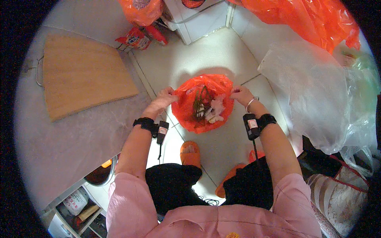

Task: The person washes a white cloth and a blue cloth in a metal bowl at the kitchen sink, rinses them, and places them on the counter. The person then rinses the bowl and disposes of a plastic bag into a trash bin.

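A red plastic bag (184, 120) with its mouth spread wide is in front of me, above the tiled floor. Green plant stalks and crumpled whitish scraps lie inside it. My left hand (166, 96) pinches the bag's rim on the left side. On the opposite side, my right hand (240, 94) grips the rim between thumb and fingers. Whether the bag's bottom rests on the floor or on something beneath it cannot be told.
A wooden cutting board (89, 77) lies on the grey counter (98, 131) at left. Clear plastic bags (315, 95) hang at right, below a large red bag (309, 20). A white cabinet (205, 26) stands ahead. My feet in orange slippers (190, 154) are below.
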The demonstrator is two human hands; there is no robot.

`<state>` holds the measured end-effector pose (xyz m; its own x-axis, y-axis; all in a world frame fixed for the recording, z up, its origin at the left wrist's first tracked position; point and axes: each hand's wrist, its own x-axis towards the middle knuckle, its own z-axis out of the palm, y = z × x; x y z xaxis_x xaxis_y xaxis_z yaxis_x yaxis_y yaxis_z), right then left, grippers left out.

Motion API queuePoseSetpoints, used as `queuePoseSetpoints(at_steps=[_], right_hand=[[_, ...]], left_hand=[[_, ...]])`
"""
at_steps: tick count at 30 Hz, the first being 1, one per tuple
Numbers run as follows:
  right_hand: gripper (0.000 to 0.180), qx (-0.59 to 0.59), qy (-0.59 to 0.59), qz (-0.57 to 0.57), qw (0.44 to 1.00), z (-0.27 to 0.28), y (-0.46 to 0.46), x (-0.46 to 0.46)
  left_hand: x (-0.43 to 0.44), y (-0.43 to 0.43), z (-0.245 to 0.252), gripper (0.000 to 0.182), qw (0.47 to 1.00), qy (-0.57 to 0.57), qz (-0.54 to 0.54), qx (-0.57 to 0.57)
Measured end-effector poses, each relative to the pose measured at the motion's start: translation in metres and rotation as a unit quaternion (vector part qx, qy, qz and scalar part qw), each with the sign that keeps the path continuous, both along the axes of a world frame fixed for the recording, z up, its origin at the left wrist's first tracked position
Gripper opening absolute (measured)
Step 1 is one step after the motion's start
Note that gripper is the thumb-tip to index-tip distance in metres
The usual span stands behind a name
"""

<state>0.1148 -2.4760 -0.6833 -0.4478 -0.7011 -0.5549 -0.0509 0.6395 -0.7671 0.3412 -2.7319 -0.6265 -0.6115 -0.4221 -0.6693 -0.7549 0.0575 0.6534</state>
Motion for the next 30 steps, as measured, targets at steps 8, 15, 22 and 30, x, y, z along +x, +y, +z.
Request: queuePoseSetpoints(at_steps=[8,15,22,30], right_hand=[[0.035,-0.057,-0.265,-0.218,0.938,0.042,0.016,0.008],[0.026,-0.017,-0.072,-0.041,0.996,0.044,0.003,-0.001],[0.013,-0.228,-0.106,-0.098,0.963,0.125,0.001,0.013],[0.033,-0.262,-0.363,-0.193,0.873,0.207,0.068,0.004]], left_hand=[[0.038,0.015,-0.001,0.061,0.997,-0.016,0.01,-0.07],[0.068,0.029,-0.009,0.044,0.988,-0.02,0.001,0.154],[0.041,0.029,0.092,0.023,0.993,0.034,0.103,0.054],[0.028,0.036,0.226,0.013,0.991,0.129,0.03,0.007]])
